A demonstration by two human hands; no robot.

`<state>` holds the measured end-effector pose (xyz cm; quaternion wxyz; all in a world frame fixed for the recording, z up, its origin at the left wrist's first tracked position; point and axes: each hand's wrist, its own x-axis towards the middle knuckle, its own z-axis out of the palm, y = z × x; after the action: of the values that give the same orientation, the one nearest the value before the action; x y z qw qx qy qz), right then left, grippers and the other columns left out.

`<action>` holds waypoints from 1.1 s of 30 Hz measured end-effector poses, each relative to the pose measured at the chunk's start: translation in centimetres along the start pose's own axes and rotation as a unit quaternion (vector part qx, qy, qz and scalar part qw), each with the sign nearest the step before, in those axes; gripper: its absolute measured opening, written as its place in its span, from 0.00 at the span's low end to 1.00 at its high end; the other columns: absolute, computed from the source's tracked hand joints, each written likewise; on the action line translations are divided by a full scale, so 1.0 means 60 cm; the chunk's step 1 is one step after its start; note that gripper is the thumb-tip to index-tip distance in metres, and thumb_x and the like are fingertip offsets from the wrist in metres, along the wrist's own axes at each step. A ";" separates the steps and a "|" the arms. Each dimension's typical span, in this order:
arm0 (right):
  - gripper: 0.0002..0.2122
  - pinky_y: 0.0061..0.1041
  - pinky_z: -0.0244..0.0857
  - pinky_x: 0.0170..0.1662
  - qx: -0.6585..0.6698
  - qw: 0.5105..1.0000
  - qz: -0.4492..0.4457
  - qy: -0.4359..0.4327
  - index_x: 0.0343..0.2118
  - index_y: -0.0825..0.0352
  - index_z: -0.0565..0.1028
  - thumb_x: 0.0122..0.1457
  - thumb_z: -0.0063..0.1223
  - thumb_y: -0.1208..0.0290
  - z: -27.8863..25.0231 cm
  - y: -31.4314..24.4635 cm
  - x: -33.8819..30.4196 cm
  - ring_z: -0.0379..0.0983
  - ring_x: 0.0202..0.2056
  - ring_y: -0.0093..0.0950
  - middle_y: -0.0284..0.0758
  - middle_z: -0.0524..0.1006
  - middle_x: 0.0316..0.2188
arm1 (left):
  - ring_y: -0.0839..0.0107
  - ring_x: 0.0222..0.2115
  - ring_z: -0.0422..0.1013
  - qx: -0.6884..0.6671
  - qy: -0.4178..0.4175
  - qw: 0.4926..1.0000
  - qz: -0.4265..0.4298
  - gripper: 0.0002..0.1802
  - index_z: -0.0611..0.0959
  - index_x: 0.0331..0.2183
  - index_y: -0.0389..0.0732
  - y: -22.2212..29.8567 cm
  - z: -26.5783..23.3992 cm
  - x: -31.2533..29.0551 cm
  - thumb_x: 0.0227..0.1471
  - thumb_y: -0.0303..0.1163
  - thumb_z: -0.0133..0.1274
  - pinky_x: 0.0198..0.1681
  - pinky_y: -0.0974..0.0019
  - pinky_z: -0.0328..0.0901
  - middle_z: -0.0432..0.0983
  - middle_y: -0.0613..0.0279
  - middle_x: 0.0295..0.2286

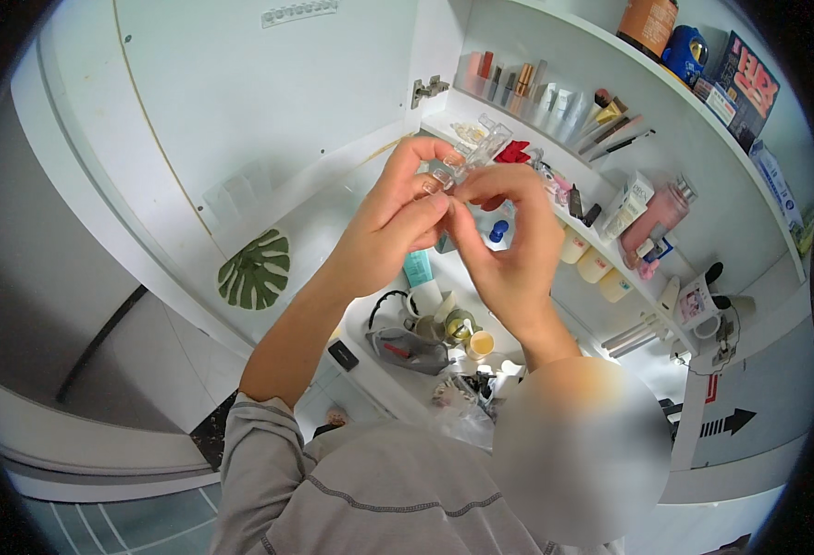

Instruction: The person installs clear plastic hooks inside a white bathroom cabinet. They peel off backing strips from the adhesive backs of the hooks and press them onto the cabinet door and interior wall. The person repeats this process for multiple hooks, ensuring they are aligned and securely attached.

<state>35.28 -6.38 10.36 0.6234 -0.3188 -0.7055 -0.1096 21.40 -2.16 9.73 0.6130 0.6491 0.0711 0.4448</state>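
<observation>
A clear plastic holder strip with small rounded notches is held up in front of the open cabinet. My left hand is closed round its lower left part, with the fingers curled against the notches. My right hand meets the left at the strip's lower end, its thumb and forefinger pinched together. Whatever lies between those right fingertips is too small or hidden to tell. Behind the hands, on the cabinet shelf, lies a red bow-like item. A similar clear strip is fixed high on the white door.
Lipsticks and brushes stand in a clear rack on the cabinet wall. A pink bottle and white tube share the shelf at right. Below my hands, jars and a grey pouch crowd the counter. A leaf sticker marks the door.
</observation>
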 end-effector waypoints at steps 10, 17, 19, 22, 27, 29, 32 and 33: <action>0.17 0.27 0.63 0.29 -0.070 0.979 -0.193 -0.013 0.35 0.69 0.69 0.39 0.59 0.85 0.002 0.014 0.010 0.70 0.26 0.31 0.35 0.74 0.28 | 0.85 0.18 0.56 0.040 0.031 0.998 0.030 0.17 0.62 0.46 0.41 -0.003 -0.009 0.001 0.53 0.21 0.38 0.20 0.79 0.51 0.67 0.67 0.19; 0.15 0.26 0.61 0.28 -0.192 0.934 -0.300 0.007 0.33 0.62 0.72 0.36 0.53 0.72 0.026 0.039 0.018 0.66 0.26 0.30 0.31 0.70 0.26 | 0.85 0.19 0.59 0.102 0.077 0.990 0.058 0.16 0.64 0.45 0.40 -0.010 -0.016 0.001 0.53 0.20 0.40 0.22 0.78 0.55 0.68 0.70 0.19; 0.16 0.26 0.61 0.28 -0.215 0.929 -0.301 0.020 0.33 0.62 0.72 0.35 0.54 0.73 0.025 0.042 0.014 0.67 0.27 0.31 0.31 0.70 0.26 | 0.85 0.19 0.58 0.120 0.075 0.988 0.068 0.16 0.65 0.44 0.41 -0.006 -0.018 -0.006 0.52 0.20 0.40 0.21 0.78 0.54 0.67 0.70 0.19; 0.14 0.22 0.67 0.32 -0.391 0.901 -0.157 0.100 0.33 0.67 0.71 0.42 0.60 0.84 -0.040 0.064 0.043 0.73 0.28 0.27 0.35 0.76 0.29 | 0.87 0.17 0.56 0.250 0.041 0.967 0.017 0.18 0.65 0.46 0.43 -0.041 -0.026 -0.048 0.52 0.20 0.40 0.21 0.82 0.50 0.65 0.71 0.18; 0.12 0.21 0.66 0.34 -0.119 0.979 -0.112 0.122 0.33 0.68 0.73 0.44 0.58 0.85 -0.097 0.094 0.040 0.71 0.29 0.22 0.33 0.75 0.27 | 0.85 0.14 0.46 0.098 0.130 0.983 -0.090 0.13 0.64 0.46 0.41 -0.063 -0.060 -0.076 0.59 0.31 0.34 0.18 0.80 0.44 0.58 0.69 0.17; 0.08 0.18 0.65 0.35 -0.091 0.989 -0.042 0.104 0.32 0.69 0.73 0.48 0.58 0.83 -0.087 0.088 0.014 0.70 0.29 0.19 0.33 0.75 0.27 | 0.85 0.14 0.46 0.008 0.125 0.988 -0.093 0.14 0.64 0.46 0.41 -0.065 -0.069 -0.075 0.61 0.35 0.32 0.17 0.80 0.43 0.59 0.68 0.18; 0.06 0.18 0.65 0.34 -0.065 0.995 0.029 0.067 0.31 0.71 0.73 0.49 0.57 0.83 -0.082 0.093 -0.020 0.70 0.28 0.19 0.33 0.75 0.27 | 0.83 0.13 0.47 -0.075 0.096 0.987 -0.106 0.21 0.65 0.49 0.41 -0.061 -0.070 -0.068 0.62 0.43 0.29 0.17 0.78 0.45 0.59 0.68 0.19; 0.05 0.19 0.65 0.34 -0.076 0.996 0.033 0.036 0.30 0.71 0.73 0.49 0.56 0.83 -0.075 0.086 -0.027 0.70 0.28 0.21 0.34 0.75 0.28 | 0.83 0.12 0.48 -0.098 0.093 0.984 -0.112 0.21 0.65 0.50 0.41 -0.054 -0.066 -0.064 0.62 0.43 0.30 0.17 0.78 0.45 0.60 0.67 0.19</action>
<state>41.97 -5.37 8.48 0.6257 -0.3846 -0.6610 -0.1538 17.98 -0.92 4.48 0.7101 0.5297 0.1563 0.4368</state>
